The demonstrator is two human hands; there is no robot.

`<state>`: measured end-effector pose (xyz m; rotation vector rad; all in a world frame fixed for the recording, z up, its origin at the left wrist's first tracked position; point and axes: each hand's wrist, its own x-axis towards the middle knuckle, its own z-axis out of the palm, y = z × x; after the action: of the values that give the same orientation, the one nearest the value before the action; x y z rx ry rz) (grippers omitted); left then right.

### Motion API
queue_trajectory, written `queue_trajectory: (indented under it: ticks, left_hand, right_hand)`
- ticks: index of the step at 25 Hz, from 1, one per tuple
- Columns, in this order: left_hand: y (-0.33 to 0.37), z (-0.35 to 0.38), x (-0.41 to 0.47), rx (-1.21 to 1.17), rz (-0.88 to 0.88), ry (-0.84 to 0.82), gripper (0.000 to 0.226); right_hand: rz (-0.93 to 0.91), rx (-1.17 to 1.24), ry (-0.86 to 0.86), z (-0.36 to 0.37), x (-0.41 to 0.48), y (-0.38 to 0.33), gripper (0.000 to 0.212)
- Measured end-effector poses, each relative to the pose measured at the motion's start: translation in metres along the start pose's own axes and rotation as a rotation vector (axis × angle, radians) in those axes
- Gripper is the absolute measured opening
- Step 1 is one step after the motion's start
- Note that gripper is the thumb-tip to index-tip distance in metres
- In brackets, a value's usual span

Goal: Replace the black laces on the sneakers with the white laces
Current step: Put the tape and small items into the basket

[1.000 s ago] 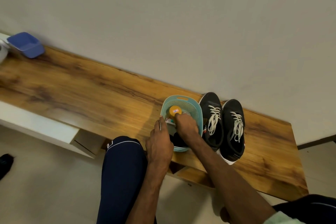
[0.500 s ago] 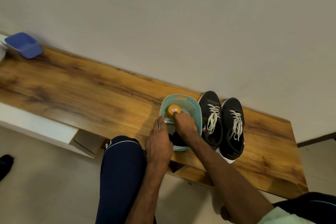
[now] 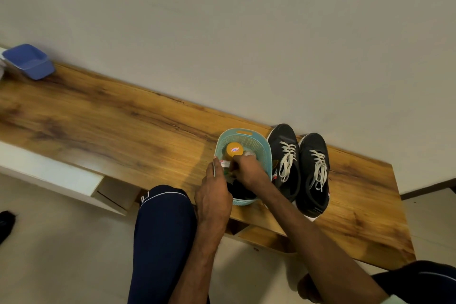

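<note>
Both sneakers [image 3: 283, 145] sit on the counter [image 3: 123, 126] just right of the teal basket [image 3: 267, 153], side by side, with white laces [image 3: 287, 158] threaded in each. Their long axes run bottom-to-top of frame, toes at the wall, heels toward me. My right hand [image 3: 249, 170] is nearer: it's down in the basket beside the orange-capped bottle [image 3: 234, 149], fingers curled, and I can't tell if they pinch anything. My left hand [image 3: 214, 195] lies straight-fingered along the basket's left rim, holding nothing. There's a dark bundle [image 3: 240, 190] at the basket's lower end, maybe the black laces, unclear. Relacing looks done.
</note>
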<state>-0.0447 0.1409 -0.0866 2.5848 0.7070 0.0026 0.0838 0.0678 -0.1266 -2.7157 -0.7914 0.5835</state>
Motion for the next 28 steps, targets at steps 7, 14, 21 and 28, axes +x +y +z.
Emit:
queue_trajectory:
  ticks: [7,14,21,28]
  left_hand:
    - [0.001,0.0,0.002,0.006,-0.009,-0.007,0.08]
    - [0.001,0.002,0.001,0.02,-0.014,0.009,0.08]
    - [0.004,0.003,0.0,0.059,-0.01,0.007,0.081]
    - [0.004,0.003,0.001,0.047,-0.02,0.004,0.081]
  right_hand:
    - [-0.106,-0.237,0.04,0.002,-0.003,-0.008,0.027]
    - [-0.101,-0.545,-0.018,-0.01,-0.01,-0.004,0.029]
    - [-0.019,-0.586,-0.057,-0.013,-0.014,-0.002,0.032]
    - [-0.006,-0.482,-0.093,-0.012,-0.007,-0.002,0.031]
